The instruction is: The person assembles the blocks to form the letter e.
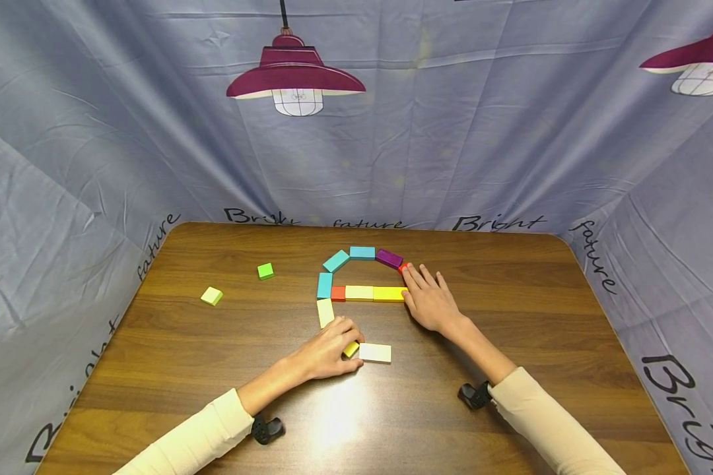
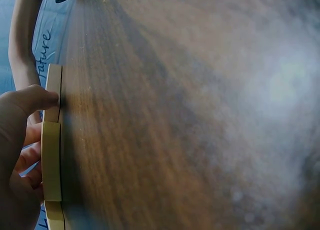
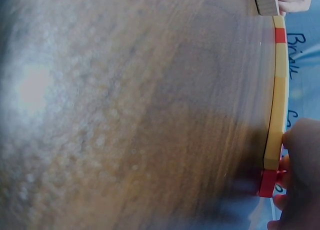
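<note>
My left hand (image 1: 329, 349) pinches the left end of a white block (image 1: 375, 353) between thumb and fingers. A yellow block (image 1: 350, 349) shows under that hand, end to end with the white one. Beyond it, a pale yellow block (image 1: 325, 313) leads up to the ring. My right hand (image 1: 430, 300) lies at the ring's right side with its fingers extended. Its fingertips touch a red block (image 1: 403, 267), partly covered; the thumb is at the end of a long yellow block (image 1: 388, 294). In the right wrist view, a red block (image 3: 267, 183) sits by the fingers.
Blue blocks (image 1: 362, 253) and a purple block (image 1: 389, 258) curve over a straight row with a small red block (image 1: 338, 293) and a cream block (image 1: 359, 293). A green block (image 1: 265, 271) and a pale block (image 1: 211, 295) lie apart at left on the wooden table (image 1: 214, 369).
</note>
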`<state>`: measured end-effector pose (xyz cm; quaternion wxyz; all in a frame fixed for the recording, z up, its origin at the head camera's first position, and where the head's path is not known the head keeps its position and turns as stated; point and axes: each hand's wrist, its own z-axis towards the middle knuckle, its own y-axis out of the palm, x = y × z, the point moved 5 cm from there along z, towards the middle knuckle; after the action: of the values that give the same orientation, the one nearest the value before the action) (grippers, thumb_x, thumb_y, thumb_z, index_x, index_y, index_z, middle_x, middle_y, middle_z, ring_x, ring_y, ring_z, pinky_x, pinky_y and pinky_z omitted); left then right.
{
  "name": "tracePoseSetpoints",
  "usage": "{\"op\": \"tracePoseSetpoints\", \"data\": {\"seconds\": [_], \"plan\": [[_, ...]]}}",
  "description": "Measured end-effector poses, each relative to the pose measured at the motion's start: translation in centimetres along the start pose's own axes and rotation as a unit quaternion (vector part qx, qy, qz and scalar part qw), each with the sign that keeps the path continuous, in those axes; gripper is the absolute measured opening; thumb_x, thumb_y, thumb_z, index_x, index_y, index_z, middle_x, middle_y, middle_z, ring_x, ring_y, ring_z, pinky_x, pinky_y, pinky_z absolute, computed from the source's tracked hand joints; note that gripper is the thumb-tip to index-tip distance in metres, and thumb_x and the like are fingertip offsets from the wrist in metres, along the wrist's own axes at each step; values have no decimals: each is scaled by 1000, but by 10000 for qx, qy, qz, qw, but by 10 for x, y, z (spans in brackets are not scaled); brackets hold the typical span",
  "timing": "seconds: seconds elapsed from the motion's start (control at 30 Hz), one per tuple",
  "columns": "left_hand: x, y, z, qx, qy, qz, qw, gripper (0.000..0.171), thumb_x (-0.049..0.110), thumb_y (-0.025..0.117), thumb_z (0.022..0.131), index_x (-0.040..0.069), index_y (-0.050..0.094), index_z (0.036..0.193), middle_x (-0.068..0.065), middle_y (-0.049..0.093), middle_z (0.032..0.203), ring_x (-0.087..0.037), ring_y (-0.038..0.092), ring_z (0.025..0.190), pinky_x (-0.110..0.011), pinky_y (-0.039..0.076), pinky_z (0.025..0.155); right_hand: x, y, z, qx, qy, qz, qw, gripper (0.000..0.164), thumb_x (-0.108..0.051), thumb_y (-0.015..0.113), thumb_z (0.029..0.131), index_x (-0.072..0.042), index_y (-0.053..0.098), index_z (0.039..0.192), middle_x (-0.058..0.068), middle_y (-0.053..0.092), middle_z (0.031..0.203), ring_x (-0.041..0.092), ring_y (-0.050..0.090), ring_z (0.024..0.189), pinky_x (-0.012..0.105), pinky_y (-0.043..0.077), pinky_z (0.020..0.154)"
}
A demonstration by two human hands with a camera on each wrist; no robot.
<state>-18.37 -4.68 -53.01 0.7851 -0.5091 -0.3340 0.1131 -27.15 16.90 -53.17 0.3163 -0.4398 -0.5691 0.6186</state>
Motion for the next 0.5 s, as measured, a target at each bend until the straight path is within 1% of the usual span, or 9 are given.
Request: {"op": "tracePoseSetpoints", "data": {"seconds": [0.23, 0.5], "plan": [[-1, 0, -1, -7, 32, 13, 10000, 29, 26, 79, 84, 9, 68, 104, 0, 56, 103, -18, 50, 100, -32, 44, 87, 0, 0, 0, 6, -2, 13, 10000, 58, -31, 37, 108, -1, 27, 156, 15, 23, 162, 39, 19, 147, 63, 12, 115], [1, -3, -1, -30, 50, -20, 10000, 29, 26, 79, 84, 9, 68, 104, -1, 56, 103, -20, 52, 105, -35, 44, 94, 0, 0, 1, -26, 22, 53, 10000, 58, -32, 36, 108, -1, 26, 157, 15, 23, 162, 38, 19, 148, 62, 11, 115]]}}
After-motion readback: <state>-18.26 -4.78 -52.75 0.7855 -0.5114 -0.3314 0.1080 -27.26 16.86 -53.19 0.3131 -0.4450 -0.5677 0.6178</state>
